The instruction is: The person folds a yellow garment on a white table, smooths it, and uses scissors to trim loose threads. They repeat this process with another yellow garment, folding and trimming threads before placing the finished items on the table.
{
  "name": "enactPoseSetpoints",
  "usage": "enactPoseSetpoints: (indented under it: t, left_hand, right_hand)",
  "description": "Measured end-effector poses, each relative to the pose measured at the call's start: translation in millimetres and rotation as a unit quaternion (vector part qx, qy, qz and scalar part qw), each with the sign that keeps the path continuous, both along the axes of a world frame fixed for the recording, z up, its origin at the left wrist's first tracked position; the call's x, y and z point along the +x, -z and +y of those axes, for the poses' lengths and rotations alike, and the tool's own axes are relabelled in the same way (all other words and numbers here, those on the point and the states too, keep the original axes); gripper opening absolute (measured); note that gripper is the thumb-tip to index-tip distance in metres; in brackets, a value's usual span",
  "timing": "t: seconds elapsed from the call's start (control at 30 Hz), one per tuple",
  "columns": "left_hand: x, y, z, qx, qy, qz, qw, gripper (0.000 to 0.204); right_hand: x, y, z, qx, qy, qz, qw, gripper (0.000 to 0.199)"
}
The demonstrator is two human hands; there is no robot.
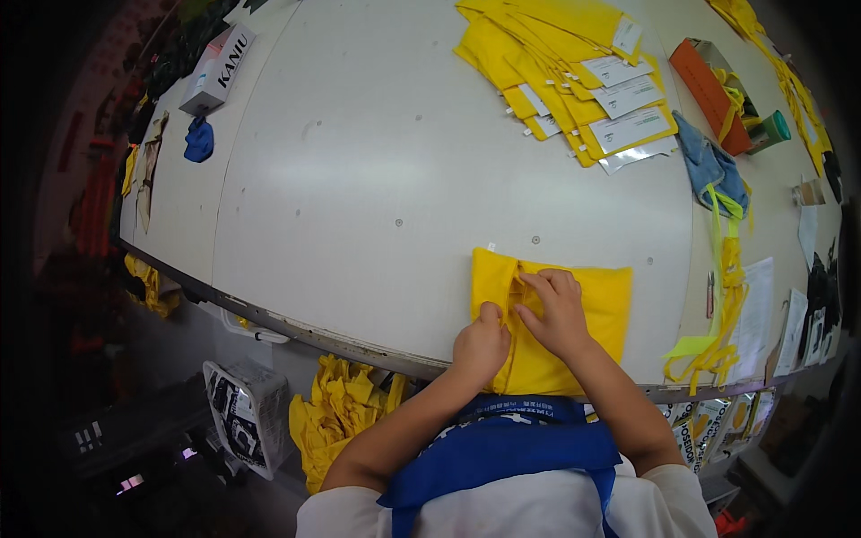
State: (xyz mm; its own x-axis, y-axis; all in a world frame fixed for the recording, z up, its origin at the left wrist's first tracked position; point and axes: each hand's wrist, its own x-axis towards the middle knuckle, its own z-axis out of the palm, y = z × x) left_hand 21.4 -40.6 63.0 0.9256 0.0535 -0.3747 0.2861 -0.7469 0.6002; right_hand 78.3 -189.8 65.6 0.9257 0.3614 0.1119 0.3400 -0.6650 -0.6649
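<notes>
A flat yellow fabric pouch (605,309) lies at the table's front edge, right before me. A lengthwise slit with raised edges runs down its left part, and a small white tag (491,247) sticks out at the top. My left hand (482,348) is closed, its thumb and fingers gripping the fabric just left of the slit. On the other side my right hand (558,314) bends its fingers over the slit's edge, index finger and thumb at the fabric. What lies inside the slit is too small to make out.
Yellow pouches with white cards (628,130) are piled at the far right. Near them stand an orange box (708,94), a blue denim piece (708,166) and yellow straps (728,305). At far left are a white box (218,70) and a blue cloth (199,141). Yellow fabric (336,408) fills a spot below the table.
</notes>
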Motion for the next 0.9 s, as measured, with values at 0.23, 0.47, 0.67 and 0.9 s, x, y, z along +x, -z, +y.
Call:
enactPoseSetpoints:
  t: [0.23,0.47,0.67,0.9]
  left_hand:
    - [-5,4,-13,-0.031,0.059,-0.05,0.997,0.023]
    - [12,11,-22,0.003,0.085,-0.029,0.996,0.019]
    - [21,6,-20,0.052,0.14,0.006,0.989,0.022]
    - [35,8,-27,0.077,0.133,0.064,0.986,0.02]
  right_hand:
    - [-43,-2,-13,-0.158,-0.087,0.007,0.984,0.068]
    - [-35,17,-17,-0.086,-0.078,0.066,0.991,0.078]
    - [-59,11,-27,0.122,-0.063,-0.039,0.99,0.035]
    - [-94,6,-16,-0.026,-0.341,-0.105,0.934,0.013]
